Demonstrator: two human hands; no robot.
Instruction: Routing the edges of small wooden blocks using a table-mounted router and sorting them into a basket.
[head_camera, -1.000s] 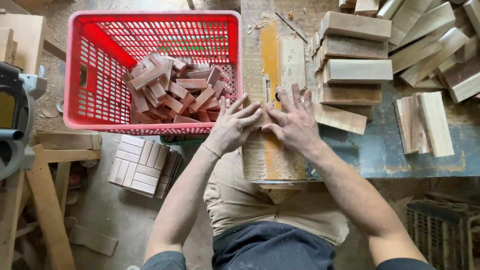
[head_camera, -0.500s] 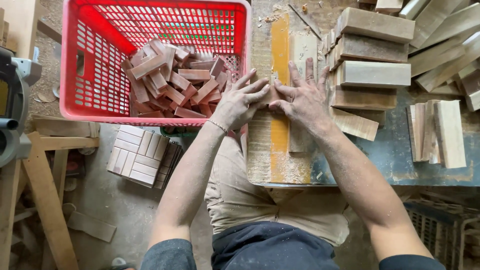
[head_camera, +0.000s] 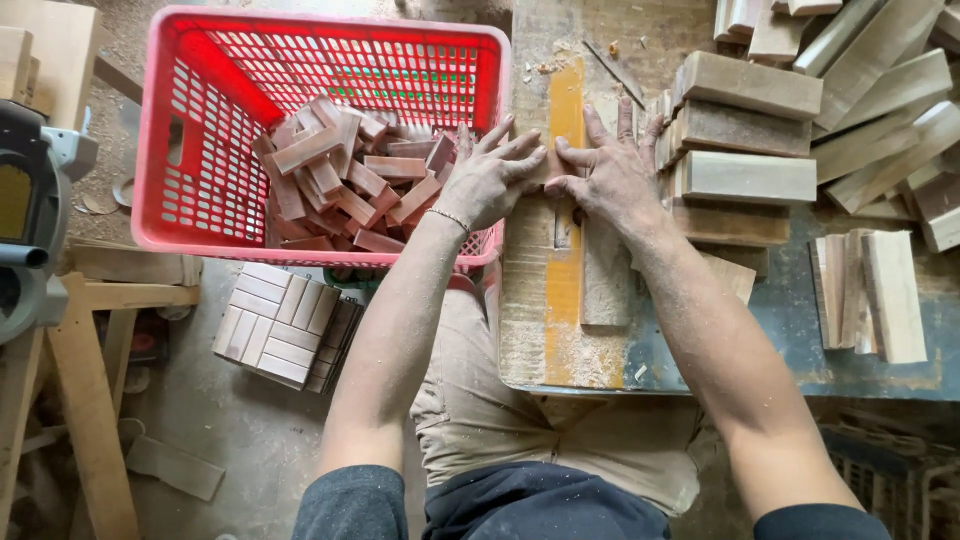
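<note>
Both hands flat, fingers spread: left hand (head_camera: 487, 180) and right hand (head_camera: 610, 175) pressing small wood block (head_camera: 553, 165) against worktop (head_camera: 790, 330), fingertips meeting on it, just beside red crate (head_camera: 200, 190) of offcuts (head_camera: 345, 185)

Sawdusty workbench (head_camera: 800, 350) under stacked wooden blocks (head_camera: 750, 130)

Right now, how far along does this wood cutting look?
Done: a heap of small cut blocks fills part of the red basket. In hand: the left hand and right hand meet over a small piece on the bench. Left: stacked uncut lengths wait alongside.
</note>
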